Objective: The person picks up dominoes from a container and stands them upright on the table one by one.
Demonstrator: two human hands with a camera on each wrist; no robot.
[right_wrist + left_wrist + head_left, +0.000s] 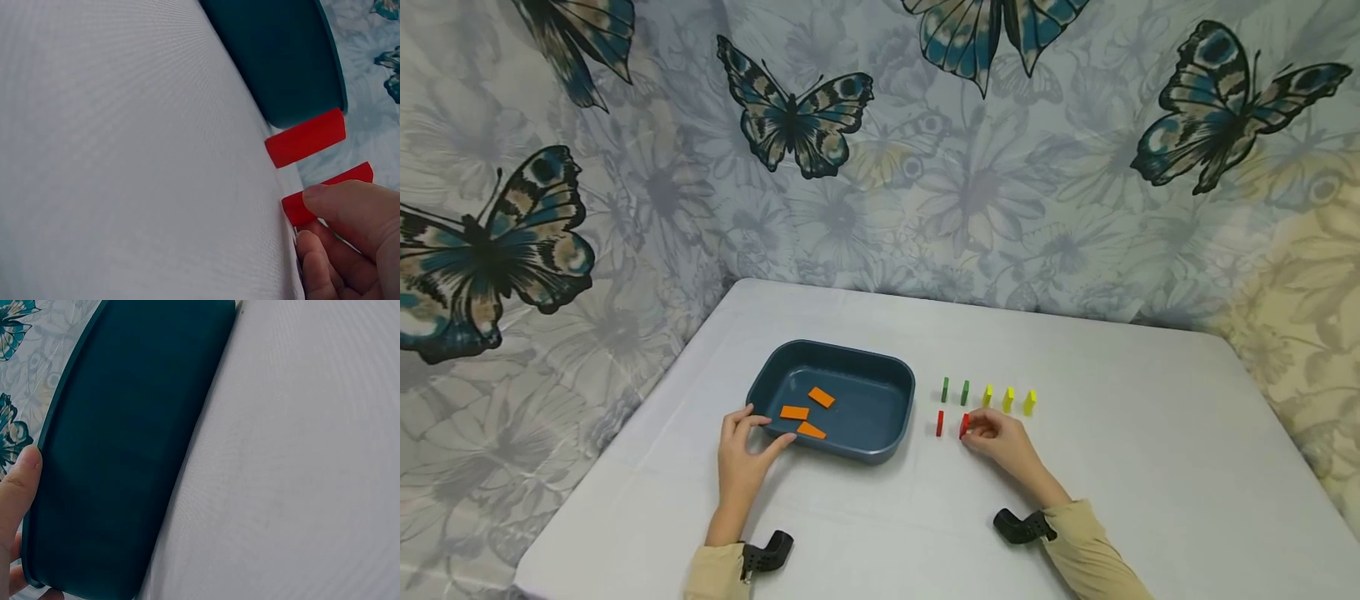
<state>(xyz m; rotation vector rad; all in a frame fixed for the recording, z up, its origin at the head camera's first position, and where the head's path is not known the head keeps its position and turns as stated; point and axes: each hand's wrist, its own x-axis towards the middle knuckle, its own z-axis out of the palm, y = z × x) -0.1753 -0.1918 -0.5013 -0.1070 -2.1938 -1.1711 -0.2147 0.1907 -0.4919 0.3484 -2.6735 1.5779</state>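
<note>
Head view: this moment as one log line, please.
left hand: holds blue tray; right hand: pinches red block; second red block: standing nearby; tray: three orange blocks; beyond: two green blocks, three yellow blocks

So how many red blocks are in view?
2. One red block stands on the table between the tray and the right hand; the other red block is pinched in that hand, which may hide more.

Dark teal tray (125,437), deep-walled, held at the rim.
Left-hand grip (12,506): thumb touching rim, other fingers (15,578) partly hidden. Near: white table (287,462). Far: butterfly-patterned wall (47,350).
</note>
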